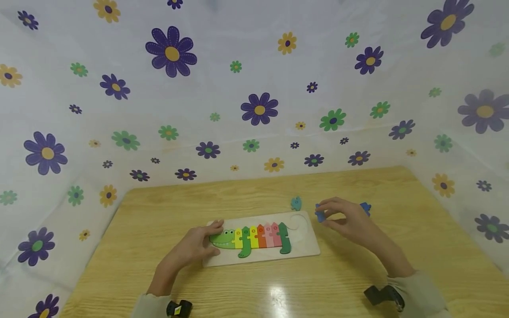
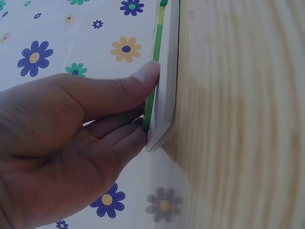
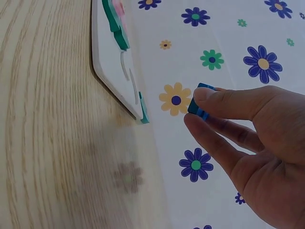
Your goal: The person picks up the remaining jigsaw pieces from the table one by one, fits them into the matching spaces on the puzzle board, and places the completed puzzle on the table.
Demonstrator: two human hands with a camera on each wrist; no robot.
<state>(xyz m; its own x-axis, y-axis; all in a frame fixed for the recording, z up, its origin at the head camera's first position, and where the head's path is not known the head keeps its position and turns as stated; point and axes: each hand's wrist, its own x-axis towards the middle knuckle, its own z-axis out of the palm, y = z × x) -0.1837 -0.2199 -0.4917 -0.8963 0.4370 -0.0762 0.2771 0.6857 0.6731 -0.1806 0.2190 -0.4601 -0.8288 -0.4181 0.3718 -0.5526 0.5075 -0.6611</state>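
Observation:
A pale wooden puzzle board (image 1: pixel 304 251) lies on the table, holding a crocodile built of coloured pieces from a green head (image 1: pixel 222 239) to a dark green leg piece (image 1: pixel 284 238). At the tail end, the recess shows bare wood with a curved outline. My left hand (image 1: pixel 197 244) rests at the board's left end, its thumb and fingers touching the head piece and board edge. Right of the board, my right hand (image 1: pixel 350 221) pinches a blue puzzle piece (image 3: pixel 200 101) between thumb and fingertips, raised above the table in the right wrist view.
A teal puzzle piece (image 1: pixel 296 203) lies just behind the board's back right part. Another blue piece (image 1: pixel 366 209) is on the table beyond my right hand, partly hidden by it. A white flowered sheet (image 1: pixel 222 88) surrounds the wooden table (image 1: pixel 167 207) at the back and sides.

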